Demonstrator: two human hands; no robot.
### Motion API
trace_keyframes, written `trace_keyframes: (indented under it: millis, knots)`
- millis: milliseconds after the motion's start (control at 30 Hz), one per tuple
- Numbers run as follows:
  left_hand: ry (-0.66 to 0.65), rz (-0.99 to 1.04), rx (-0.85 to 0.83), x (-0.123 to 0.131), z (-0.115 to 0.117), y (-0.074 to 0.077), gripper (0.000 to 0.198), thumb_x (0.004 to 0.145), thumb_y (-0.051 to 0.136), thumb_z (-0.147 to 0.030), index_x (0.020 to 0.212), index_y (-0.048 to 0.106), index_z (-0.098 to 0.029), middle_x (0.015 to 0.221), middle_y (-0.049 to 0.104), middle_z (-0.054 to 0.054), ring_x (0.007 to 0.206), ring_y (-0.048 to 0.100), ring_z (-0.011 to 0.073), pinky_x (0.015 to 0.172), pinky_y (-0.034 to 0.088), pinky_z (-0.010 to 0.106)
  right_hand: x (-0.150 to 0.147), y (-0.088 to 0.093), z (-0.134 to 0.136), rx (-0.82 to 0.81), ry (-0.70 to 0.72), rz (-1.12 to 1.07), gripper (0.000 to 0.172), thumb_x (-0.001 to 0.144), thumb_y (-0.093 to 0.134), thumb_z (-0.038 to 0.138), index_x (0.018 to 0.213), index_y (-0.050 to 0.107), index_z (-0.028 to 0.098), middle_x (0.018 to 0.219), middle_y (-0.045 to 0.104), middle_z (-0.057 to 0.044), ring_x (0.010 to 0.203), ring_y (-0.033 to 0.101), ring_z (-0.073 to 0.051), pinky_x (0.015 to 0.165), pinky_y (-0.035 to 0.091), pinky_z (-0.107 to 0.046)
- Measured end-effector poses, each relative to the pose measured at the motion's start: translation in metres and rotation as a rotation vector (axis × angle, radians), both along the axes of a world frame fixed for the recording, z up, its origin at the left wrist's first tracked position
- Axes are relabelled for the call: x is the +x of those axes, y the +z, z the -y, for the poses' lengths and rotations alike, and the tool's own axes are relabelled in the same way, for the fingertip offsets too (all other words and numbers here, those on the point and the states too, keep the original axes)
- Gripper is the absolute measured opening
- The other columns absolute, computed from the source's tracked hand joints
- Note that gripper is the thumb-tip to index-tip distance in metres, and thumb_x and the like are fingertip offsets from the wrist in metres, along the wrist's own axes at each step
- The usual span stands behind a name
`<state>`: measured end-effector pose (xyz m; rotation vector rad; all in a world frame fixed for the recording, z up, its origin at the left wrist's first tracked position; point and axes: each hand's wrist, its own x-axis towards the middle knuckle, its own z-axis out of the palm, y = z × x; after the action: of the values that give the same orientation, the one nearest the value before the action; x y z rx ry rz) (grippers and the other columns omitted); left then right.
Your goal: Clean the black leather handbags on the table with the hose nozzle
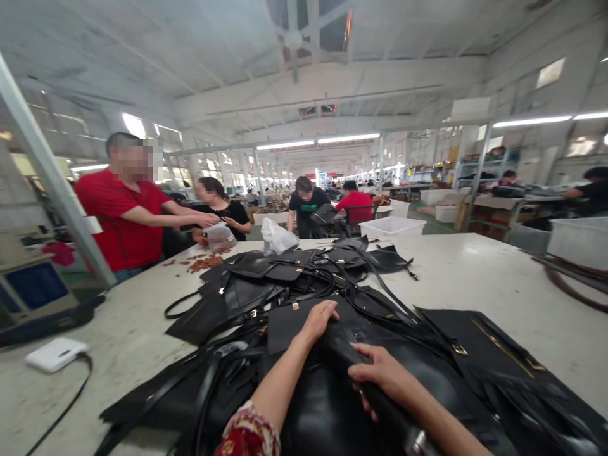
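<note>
R hand (377, 373) clamped on blk tool (387, 405), axis 11–5 o'clock; blk bag (285, 326) at R's 10, L hand (317, 324) nearer, I can't tell its grip.

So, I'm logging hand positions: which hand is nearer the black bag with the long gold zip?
Right. The right hand grips a dark object left of that bag; the left hand is farther left, on the black pile.

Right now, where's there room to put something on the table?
Bare tabletop shows at far right, past the black bags, and left, between them and the small white box. Crowded: the middle, under the left hand and right hand.
</note>
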<state>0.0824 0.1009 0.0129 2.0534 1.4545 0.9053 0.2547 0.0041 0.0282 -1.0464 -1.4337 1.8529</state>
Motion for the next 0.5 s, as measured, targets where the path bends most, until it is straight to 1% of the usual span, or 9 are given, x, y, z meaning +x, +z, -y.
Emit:
trace_keyframes:
  millis: [100,133,200,267,333,367,400,467,500]
  knots:
    - [0.139,-0.059,0.086,-0.017,0.028,-0.005,0.028,0.077,0.043,-0.031,0.095,0.060,-0.017,0.097,0.061,0.008,0.099,0.050,0.0209,0.091,0.032,0.032,0.003,-0.010,0.010,-0.018,0.009,-0.013,0.067,0.064,0.055,0.026,0.126,0.033,0.015,0.057,0.057,0.002,0.034,0.053,-0.014,0.030,0.042,-0.023]
    - [0.188,-0.078,0.111,-0.024,0.042,-0.009,0.029,0.073,0.048,-0.028,0.098,0.059,-0.017,0.104,0.058,0.010,0.105,0.045,0.0234,0.095,0.028,0.036,0.004,-0.015,0.011,-0.007,-0.012,-0.029,0.069,0.064,0.056,0.028,0.127,0.031,0.014,0.057,0.057,0.002,0.034,0.053,-0.014,0.030,0.042,-0.024]
    - [0.309,-0.125,0.164,-0.038,0.071,-0.019,0.038,0.068,0.053,-0.024,0.106,0.055,-0.017,0.117,0.050,0.012,0.116,0.035,0.0274,0.100,0.019,0.042,0.001,-0.024,0.012,0.024,-0.067,-0.057,0.075,0.064,0.057,0.033,0.130,0.026,0.013,0.058,0.057,0.002,0.034,0.053,-0.014,0.031,0.042,-0.025]
    - [0.470,-0.177,0.207,-0.053,0.101,-0.029,0.048,0.067,0.055,-0.025,0.114,0.049,-0.018,0.124,0.043,0.013,0.121,0.029,0.0286,0.101,0.017,0.044,-0.004,-0.032,0.016,0.055,-0.123,-0.077,0.078,0.064,0.058,0.036,0.131,0.023,0.014,0.060,0.057,0.002,0.037,0.053,-0.014,0.034,0.042,-0.025]
    - [0.655,-0.194,0.208,-0.065,0.126,-0.037,0.059,0.065,0.058,-0.030,0.120,0.042,-0.019,0.126,0.040,0.013,0.122,0.029,0.0291,0.100,0.021,0.043,-0.011,-0.038,0.024,0.092,-0.187,-0.078,0.078,0.066,0.057,0.038,0.131,0.022,0.014,0.060,0.058,0.002,0.044,0.056,-0.016,0.040,0.044,-0.026]
    - [0.728,-0.166,0.179,-0.070,0.136,-0.040,0.064,0.063,0.059,-0.031,0.122,0.039,-0.018,0.126,0.041,0.014,0.120,0.032,0.0292,0.098,0.024,0.042,-0.014,-0.042,0.028,0.118,-0.222,-0.059,0.079,0.066,0.058,0.039,0.131,0.022,0.013,0.059,0.058,0.002,0.048,0.057,-0.016,0.044,0.045,-0.027]
    - [0.770,-0.107,0.130,-0.073,0.143,-0.042,0.067,0.062,0.060,-0.032,0.123,0.036,-0.016,0.124,0.042,0.015,0.118,0.035,0.0288,0.097,0.028,0.041,-0.016,-0.045,0.033,0.145,-0.257,-0.028,0.079,0.066,0.058,0.040,0.129,0.023,0.011,0.058,0.058,0.002,0.052,0.058,-0.017,0.048,0.045,-0.027]
    - [0.779,0.061,0.018,-0.077,0.152,-0.041,0.069,0.061,0.061,-0.031,0.122,0.035,-0.014,0.117,0.049,0.015,0.111,0.044,0.0267,0.093,0.033,0.036,-0.018,-0.052,0.040,0.175,-0.317,0.050,0.073,0.064,0.060,0.042,0.122,0.032,0.009,0.056,0.059,0.001,0.053,0.059,-0.019,0.054,0.046,-0.029]
    - [0.762,0.150,-0.031,-0.078,0.154,-0.040,0.066,0.061,0.061,-0.029,0.120,0.036,-0.014,0.113,0.053,0.014,0.107,0.049,0.0252,0.091,0.035,0.033,-0.018,-0.055,0.042,0.168,-0.335,0.080,0.065,0.062,0.060,0.044,0.114,0.038,0.011,0.055,0.059,0.000,0.052,0.058,-0.019,0.054,0.046,-0.030]
